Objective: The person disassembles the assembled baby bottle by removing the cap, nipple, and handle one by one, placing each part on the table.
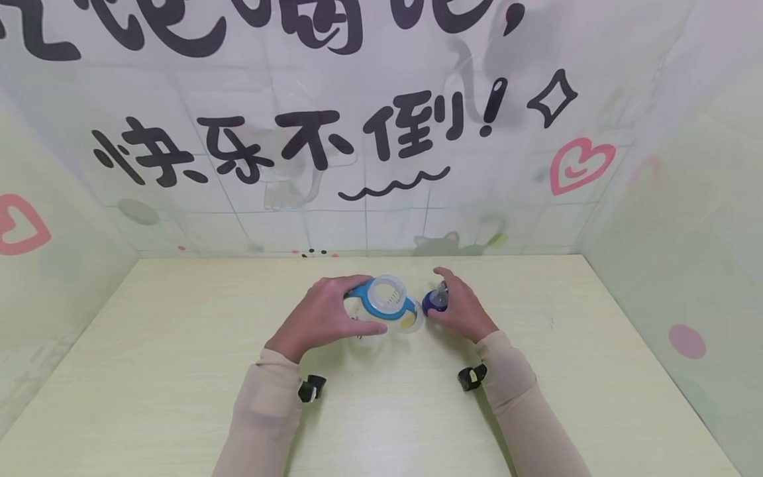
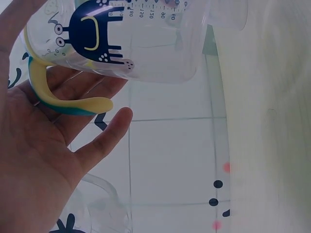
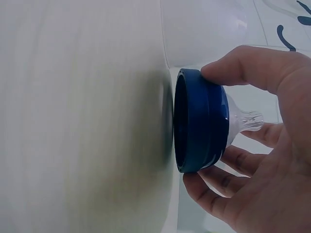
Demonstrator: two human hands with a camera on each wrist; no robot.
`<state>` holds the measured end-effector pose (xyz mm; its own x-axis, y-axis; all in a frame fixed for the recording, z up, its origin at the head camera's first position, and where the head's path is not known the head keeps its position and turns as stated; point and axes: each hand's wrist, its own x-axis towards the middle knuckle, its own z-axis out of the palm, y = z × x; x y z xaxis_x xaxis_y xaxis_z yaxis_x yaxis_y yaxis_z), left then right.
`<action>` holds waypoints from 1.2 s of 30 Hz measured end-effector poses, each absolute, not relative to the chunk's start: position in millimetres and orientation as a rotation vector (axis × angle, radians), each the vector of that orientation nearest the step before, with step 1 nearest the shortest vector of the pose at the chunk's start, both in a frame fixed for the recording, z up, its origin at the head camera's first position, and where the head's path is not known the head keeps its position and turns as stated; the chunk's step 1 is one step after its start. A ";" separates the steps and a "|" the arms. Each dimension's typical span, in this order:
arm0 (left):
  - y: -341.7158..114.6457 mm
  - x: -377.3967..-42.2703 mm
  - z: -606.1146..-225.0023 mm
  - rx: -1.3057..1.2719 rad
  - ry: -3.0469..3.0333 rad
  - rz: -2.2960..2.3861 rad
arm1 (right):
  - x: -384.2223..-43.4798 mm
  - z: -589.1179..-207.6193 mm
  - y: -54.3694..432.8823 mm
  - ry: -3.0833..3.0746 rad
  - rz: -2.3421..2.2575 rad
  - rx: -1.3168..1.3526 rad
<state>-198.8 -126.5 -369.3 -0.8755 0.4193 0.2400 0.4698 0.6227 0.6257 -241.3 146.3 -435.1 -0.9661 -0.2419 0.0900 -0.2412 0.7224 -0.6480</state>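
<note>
My left hand [image 1: 328, 310] grips a clear baby bottle [image 2: 160, 53] near its open top. The bottle has a dark blue cartoon animal, scale markings and a yellow-and-teal handle [image 2: 73, 104]. A blue ring [image 1: 374, 309] surrounds its neck in the head view. In the left wrist view, one finger stands apart from the bottle below the handle. To the right, my right hand [image 1: 463, 310] pinches a dark blue bottle collar [image 3: 201, 121] with a clear nipple [image 3: 245, 120]. The collar's open rim faces the tabletop, close over it, and the nipple points up.
A clear, cup-like piece [image 2: 228, 14] shows beyond the bottle's base in the left wrist view. The pale wooden table [image 1: 179, 371] is enclosed by a printed back wall [image 1: 334, 232] and side walls. Each wrist wears a small black camera [image 1: 472, 377].
</note>
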 end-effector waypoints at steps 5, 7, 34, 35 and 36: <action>-126.8 -198.3 -370.2 -0.756 -2.769 -1.111 | -240.1 -435.6 146.2 2.914 -1.091 -0.428; -127.0 -198.1 -370.6 -0.751 -2.771 -1.115 | -239.3 -435.3 146.2 2.912 -1.092 -0.441; -127.0 -197.5 -369.2 -0.730 -2.776 -1.121 | -235.7 -418.9 145.5 2.898 -1.151 -0.410; -127.0 -197.7 -369.1 -0.730 -2.774 -1.123 | -234.8 -415.7 145.2 2.903 -1.171 -0.425; -127.1 -197.8 -368.9 -0.729 -2.772 -1.126 | -233.6 -412.0 144.7 2.903 -1.199 -0.444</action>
